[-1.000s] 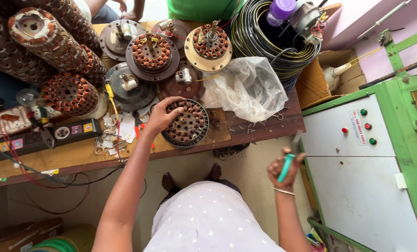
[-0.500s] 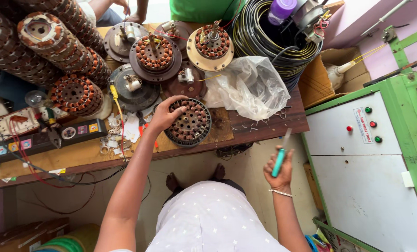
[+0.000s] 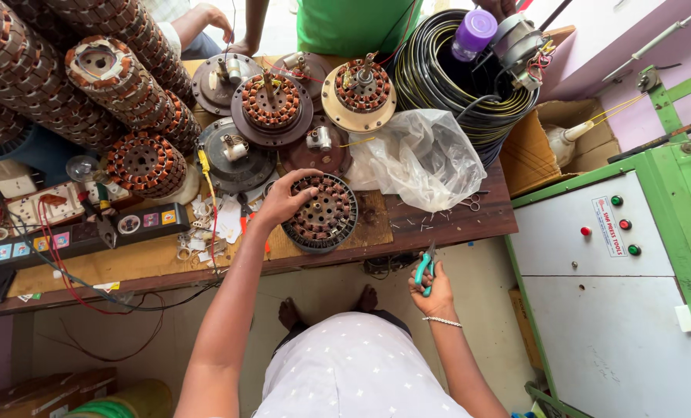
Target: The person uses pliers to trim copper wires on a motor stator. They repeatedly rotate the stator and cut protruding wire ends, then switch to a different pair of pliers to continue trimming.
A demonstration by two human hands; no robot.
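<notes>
Two hands at work: the left hand [image 3: 283,203] grips the rim of a round wound stator [image 3: 322,213] lying flat near the front edge of the tabletop [image 3: 446,224]; the right hand [image 3: 430,290] is clenched on teal-handled pliers [image 3: 424,267], held off the tabletop, just below its front edge. Behind the stator stand three motor assemblies with copper windings, crowding its far side. A crumpled plastic bag [image 3: 426,155] lies just right. A black cable coil [image 3: 446,85] occupies the far right corner. Bare wood remains along the right front edge.

Crowded bench [image 3: 438,224] — clear front edge
</notes>
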